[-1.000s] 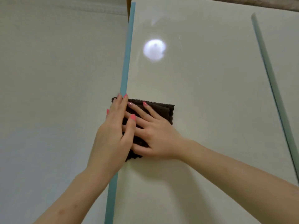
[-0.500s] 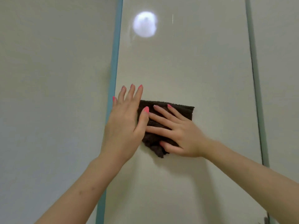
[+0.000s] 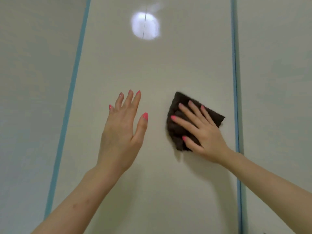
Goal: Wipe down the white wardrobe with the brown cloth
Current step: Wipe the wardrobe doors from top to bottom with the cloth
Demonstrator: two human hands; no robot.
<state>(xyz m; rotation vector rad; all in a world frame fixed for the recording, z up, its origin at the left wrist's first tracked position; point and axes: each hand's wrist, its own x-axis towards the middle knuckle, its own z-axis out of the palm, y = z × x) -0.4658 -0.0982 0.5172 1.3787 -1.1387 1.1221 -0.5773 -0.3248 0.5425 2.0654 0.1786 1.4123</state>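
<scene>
The white wardrobe's glossy middle door panel [image 3: 152, 65] fills the head view. A folded brown cloth [image 3: 175, 127] is pressed flat against it, right of centre, near the panel's right blue edge strip [image 3: 233, 81]. My right hand [image 3: 200, 130] lies spread on the cloth and holds it against the door. My left hand [image 3: 123, 132] is off the cloth, a hand's width to its left, fingers apart and holding nothing, close to the door surface.
A second blue strip [image 3: 74, 78] marks the panel's left edge, with another white panel [image 3: 33, 98] beyond it. A further panel [image 3: 276, 98] lies right of the right strip. A round light reflection [image 3: 145, 26] shines high on the middle door.
The cloth has slid from the panel's left edge to its right side under my right hand. My left hand has come off the cloth and stayed behind.
</scene>
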